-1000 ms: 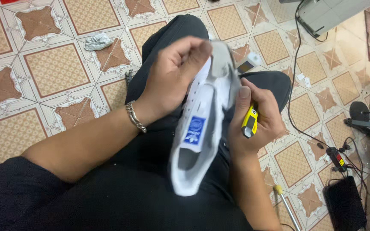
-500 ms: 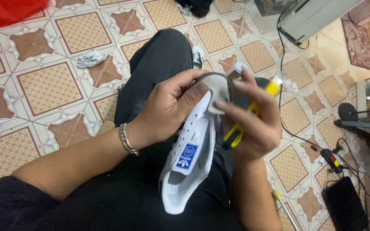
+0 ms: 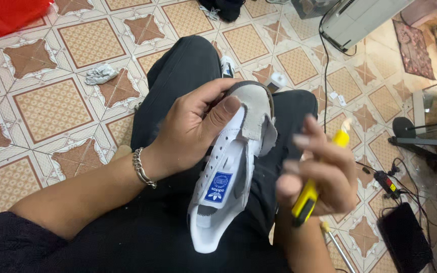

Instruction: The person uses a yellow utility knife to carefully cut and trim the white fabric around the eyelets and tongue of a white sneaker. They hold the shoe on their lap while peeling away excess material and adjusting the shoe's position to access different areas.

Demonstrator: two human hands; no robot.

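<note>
At frame centre, the left hand [image 3: 190, 134] clasps a white shoe [image 3: 231, 172]; the right hand [image 3: 317, 174], blurred, grasps a yellow cutter [image 3: 309, 194], likely trimming next, needing a steady blade.

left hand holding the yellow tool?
No. The left hand grips the white shoe at its grey toe; the yellow tool is in the right hand.
</note>
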